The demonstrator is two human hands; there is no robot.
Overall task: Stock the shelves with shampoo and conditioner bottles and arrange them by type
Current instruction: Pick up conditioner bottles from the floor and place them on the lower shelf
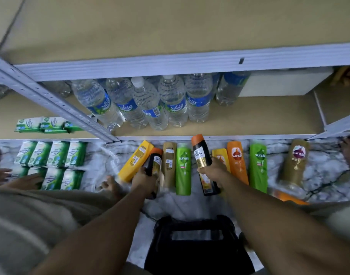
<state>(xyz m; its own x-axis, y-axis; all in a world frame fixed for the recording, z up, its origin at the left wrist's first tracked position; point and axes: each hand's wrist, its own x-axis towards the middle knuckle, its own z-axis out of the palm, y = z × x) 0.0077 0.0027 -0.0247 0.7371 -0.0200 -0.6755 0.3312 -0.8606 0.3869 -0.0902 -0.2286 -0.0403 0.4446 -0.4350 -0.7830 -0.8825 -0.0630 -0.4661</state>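
My left hand [145, 180] has its fingers clamped on a black bottle with an orange cap [155, 162]; my right hand [213, 172] has fingers clamped on a second black orange-capped bottle [200, 153], raised near the low shelf's front edge [229, 137]. Below that edge, on the marbled floor [190, 205], lie a yellow bottle [135, 161], a gold one [169, 161], two green Sunsilk bottles [183, 169], an orange one [237, 163]. Water bottles [170, 102] stand on the shelf.

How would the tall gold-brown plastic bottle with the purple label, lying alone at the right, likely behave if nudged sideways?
The gold-brown plastic bottle lies flat on the marble-patterned floor, so it cannot tip. Its rounded body may rock or roll slightly. The smooth plastic would probably slide easily on that glossy surface.
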